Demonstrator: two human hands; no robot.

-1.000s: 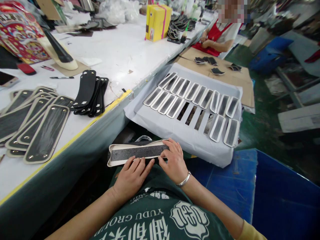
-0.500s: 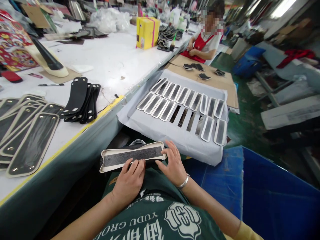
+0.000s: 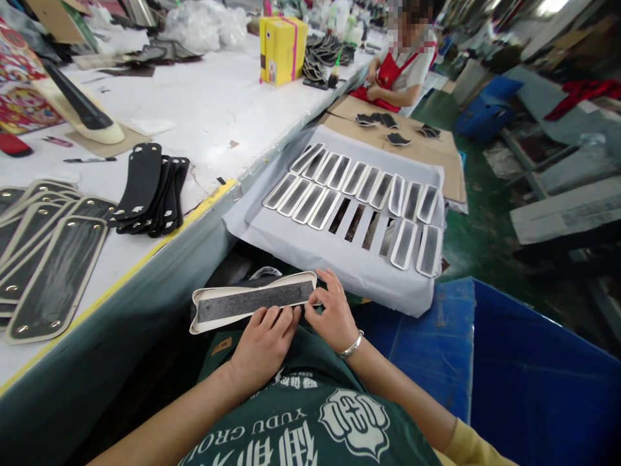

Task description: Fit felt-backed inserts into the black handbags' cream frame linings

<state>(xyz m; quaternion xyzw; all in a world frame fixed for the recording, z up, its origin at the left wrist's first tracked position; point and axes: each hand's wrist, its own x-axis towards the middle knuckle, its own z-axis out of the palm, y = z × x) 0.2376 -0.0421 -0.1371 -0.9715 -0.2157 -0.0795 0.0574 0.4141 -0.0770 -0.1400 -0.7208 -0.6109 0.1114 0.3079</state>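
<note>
A long strip [image 3: 255, 301] with a dark grey middle and a raised cream border lies across my lap, over something dark whose shape I cannot make out. My left hand [image 3: 266, 346] is closed on its near edge, fingers bent over the border and thumb hidden. At the strip's right end, my right hand [image 3: 334, 318] pinches the border's corner between thumb and forefinger, the other fingers lifted and bent. Beyond my hands, several similar flat strips [image 3: 310, 206] with pale borders lie in rows on a pale sheet [image 3: 291, 243], which has rectangular cut-outs.
On the white table [image 3: 204, 103] to my left are bordered dark strips [image 3: 58, 278], a stack of black pieces [image 3: 143, 184] and a yellow box [image 3: 283, 50]. A blue bin [image 3: 427, 349] stands at my right. A person in a red apron [image 3: 391, 74] sits farther back.
My left hand has slid rightward along the strip's near edge. My right thumb and forefinger have closed together at its right end. The view has shifted slightly.
</note>
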